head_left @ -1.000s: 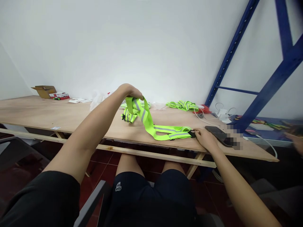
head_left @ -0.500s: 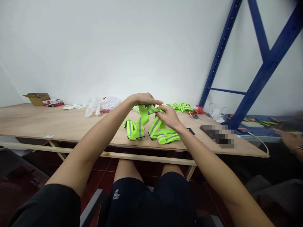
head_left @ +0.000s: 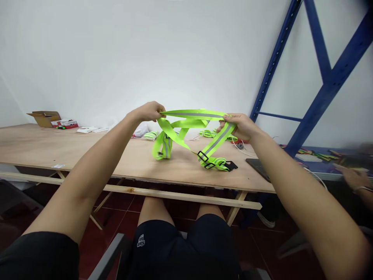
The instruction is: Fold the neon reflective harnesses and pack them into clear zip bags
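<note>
A neon-yellow reflective harness (head_left: 192, 114) with grey stripes is stretched between my two hands above the table. My left hand (head_left: 151, 111) pinches its left end. My right hand (head_left: 237, 125) grips the right end, fingers closed round the strap. Loops of strap hang down from both sides. Black slider buckles (head_left: 203, 156) sit on the right-hand loop, whose lower part lies on the tabletop beside a black clip buckle (head_left: 231, 166). On the left, a hanging loop (head_left: 159, 147) reaches down to the wood.
More reflective straps (head_left: 206, 133) lie behind the harness, near a folded striped bundle (head_left: 150, 135) and white plastic bags. A cardboard box (head_left: 43, 118) stands far left. At right are a dark flat device (head_left: 258, 168), blue shelf posts (head_left: 316, 97) and another person's hand (head_left: 354, 177).
My hands have moved apart, left hand leftward and right hand rightward. The harness, bunched between them before, is now lifted and spread wide.
</note>
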`<state>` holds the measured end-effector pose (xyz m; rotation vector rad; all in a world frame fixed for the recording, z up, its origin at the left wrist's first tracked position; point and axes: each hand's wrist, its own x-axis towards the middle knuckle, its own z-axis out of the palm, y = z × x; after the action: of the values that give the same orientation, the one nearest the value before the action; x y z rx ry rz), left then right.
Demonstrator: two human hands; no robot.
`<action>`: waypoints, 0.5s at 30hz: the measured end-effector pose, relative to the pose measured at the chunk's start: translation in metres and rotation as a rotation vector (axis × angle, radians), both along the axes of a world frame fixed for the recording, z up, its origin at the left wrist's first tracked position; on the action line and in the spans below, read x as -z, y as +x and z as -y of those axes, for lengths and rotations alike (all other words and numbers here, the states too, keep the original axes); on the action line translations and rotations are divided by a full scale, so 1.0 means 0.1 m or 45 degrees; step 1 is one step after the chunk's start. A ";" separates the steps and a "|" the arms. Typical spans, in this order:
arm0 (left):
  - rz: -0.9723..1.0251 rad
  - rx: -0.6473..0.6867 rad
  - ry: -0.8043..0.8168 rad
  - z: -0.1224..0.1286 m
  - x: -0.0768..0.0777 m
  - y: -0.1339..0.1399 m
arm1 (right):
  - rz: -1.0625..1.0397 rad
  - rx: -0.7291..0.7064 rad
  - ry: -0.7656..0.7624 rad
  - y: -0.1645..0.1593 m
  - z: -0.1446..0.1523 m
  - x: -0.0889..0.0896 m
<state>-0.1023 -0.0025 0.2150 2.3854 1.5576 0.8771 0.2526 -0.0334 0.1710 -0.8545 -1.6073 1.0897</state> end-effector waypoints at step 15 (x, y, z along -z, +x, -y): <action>0.996 -0.116 -0.063 0.19 -0.44 -0.27 | 1.237 0.772 0.707 0.48 -0.14 -0.70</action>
<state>-0.1289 -0.0211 0.2592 1.6088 1.3215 1.5176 0.3001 -0.0197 0.2409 -1.4432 -2.0328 -0.2867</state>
